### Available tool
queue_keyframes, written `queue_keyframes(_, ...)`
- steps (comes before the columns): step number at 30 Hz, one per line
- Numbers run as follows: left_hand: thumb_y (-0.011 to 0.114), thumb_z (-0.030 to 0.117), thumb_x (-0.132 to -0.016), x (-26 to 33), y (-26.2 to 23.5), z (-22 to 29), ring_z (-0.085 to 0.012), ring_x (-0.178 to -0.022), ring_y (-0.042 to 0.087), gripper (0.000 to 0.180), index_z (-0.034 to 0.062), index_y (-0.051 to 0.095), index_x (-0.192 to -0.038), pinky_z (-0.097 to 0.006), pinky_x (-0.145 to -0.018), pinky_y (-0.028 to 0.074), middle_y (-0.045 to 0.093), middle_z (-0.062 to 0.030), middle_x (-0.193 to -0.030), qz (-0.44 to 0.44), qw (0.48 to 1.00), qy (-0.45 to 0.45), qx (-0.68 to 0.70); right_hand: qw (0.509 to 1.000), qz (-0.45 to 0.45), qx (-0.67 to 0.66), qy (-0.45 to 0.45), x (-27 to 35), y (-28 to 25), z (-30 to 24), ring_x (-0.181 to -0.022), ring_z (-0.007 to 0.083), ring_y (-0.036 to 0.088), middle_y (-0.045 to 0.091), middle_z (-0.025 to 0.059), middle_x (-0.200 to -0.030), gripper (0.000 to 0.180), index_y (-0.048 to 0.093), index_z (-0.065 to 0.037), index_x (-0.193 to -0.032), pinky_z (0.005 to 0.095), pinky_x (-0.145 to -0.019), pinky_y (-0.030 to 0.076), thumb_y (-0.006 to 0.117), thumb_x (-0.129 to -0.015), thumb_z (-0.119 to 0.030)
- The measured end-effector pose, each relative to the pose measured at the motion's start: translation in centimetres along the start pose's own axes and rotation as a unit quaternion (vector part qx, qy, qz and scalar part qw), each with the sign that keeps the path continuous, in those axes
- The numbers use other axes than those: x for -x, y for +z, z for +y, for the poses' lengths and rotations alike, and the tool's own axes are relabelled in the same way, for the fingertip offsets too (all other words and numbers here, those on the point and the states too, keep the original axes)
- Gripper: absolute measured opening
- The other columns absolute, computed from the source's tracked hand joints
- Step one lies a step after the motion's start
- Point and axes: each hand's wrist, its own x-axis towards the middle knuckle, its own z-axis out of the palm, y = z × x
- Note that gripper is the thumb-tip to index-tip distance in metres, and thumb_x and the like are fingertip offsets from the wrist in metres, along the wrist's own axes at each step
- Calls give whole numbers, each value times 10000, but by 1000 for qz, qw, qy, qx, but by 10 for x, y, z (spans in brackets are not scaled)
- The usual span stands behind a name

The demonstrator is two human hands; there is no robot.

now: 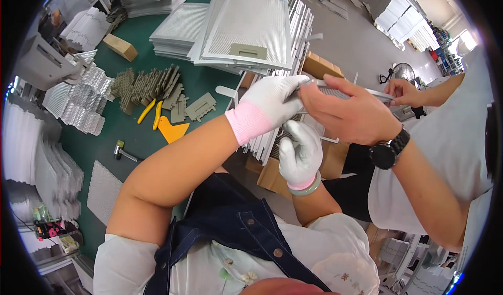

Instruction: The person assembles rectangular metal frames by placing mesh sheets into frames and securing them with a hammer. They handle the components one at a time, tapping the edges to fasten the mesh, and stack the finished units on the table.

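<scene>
My left hand (270, 100), in a white glove with a pink cuff, reaches to the corner of a framed mesh panel (374, 93). Its fingers are closed at that corner, partly hidden by a co-worker's hand (340, 109). The co-worker holds the same panel with both hands, the other hand (404, 92) at its far end. Just below, my right hand (302, 152), also gloved and with a pale green bangle at the wrist, has its thumb and fingers apart and bent. Nothing shows between them.
Stacked mesh panels (249, 28) lie on the green table (157, 132). Left of me are grey-green plates (152, 85), yellow-handled pliers (157, 114), a yellow scraper (172, 130), a small mallet (120, 151) and a wooden block (120, 47). A fan (402, 71) stands behind the co-worker.
</scene>
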Motion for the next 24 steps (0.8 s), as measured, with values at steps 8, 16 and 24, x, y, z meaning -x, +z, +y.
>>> queue_keyframes(8, 640, 136, -815, 2, 9, 14, -395, -758, 632, 84, 59, 619, -841, -488, -677, 497, 627, -173, -742, 53, 990, 70, -110, 993, -91, 19, 67, -28, -24, -14, -675, 217, 634, 647, 114, -857, 591, 556, 92, -1304, 327, -612, 499, 724, -748, -14)
queue_keyframes(16, 694, 109, -800, 11, 6, 4, -346, -720, 620, 143, 89, 623, -922, -443, -644, 482, 615, -106, -742, 85, 975, 101, -181, 992, -96, 21, 84, -43, -17, -18, -522, 234, 618, 619, 88, -633, 695, 454, 123, -1383, 332, -533, 484, 709, -760, -45)
queue_keyframes(24, 730, 69, -791, 20, 4, 7, -331, -679, 612, 241, 97, 610, -999, -427, -629, 475, 625, -90, -749, 96, 970, 125, -186, 996, -8, -17, 90, -42, -16, -13, -597, 153, 637, 651, 88, -747, 734, 366, 92, -1456, 267, -568, 508, 700, -806, 27)
